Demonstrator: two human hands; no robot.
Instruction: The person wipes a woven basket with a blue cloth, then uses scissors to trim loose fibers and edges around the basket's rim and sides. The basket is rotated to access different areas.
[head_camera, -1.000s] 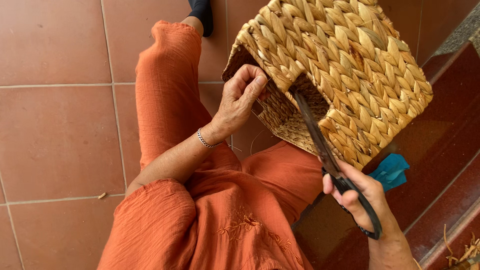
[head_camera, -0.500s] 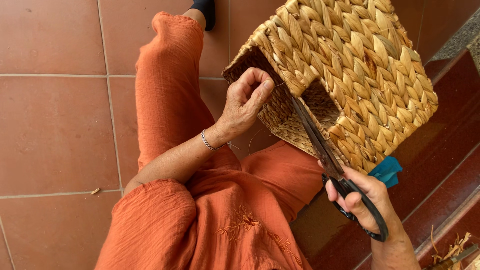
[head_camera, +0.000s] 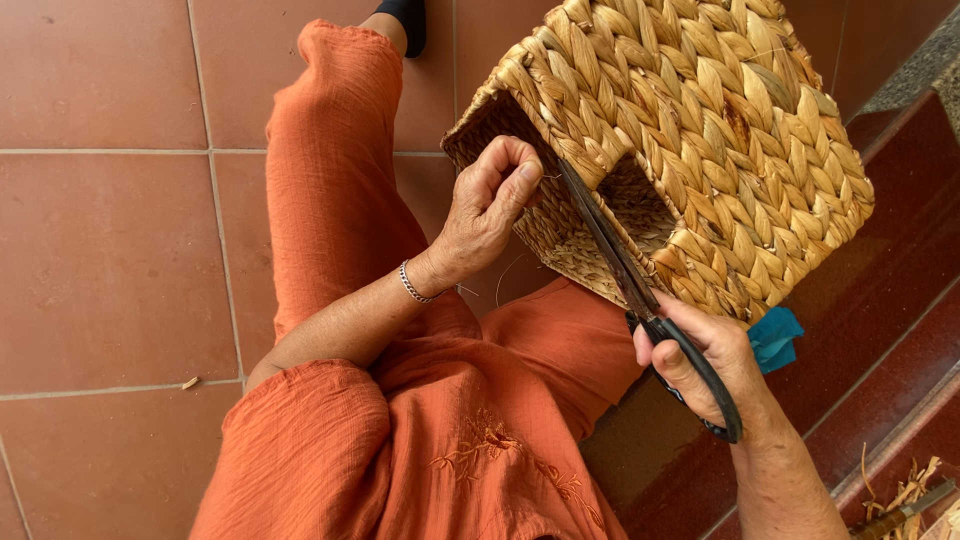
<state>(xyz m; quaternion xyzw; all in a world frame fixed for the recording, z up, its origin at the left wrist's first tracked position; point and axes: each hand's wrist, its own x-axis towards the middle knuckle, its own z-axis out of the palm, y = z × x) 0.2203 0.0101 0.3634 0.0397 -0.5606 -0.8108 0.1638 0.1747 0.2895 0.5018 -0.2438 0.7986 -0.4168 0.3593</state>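
Head view: a woven straw basket rests tilted on an orange-clad lap. The left hand pinches a strand at its rim; the right hand grips black scissors, blades reaching that rim.

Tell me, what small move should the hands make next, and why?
Probably close the scissors. The blades lie at the rim of the woven basket, their tip right beside the left hand, whose fingers pinch something thin there.
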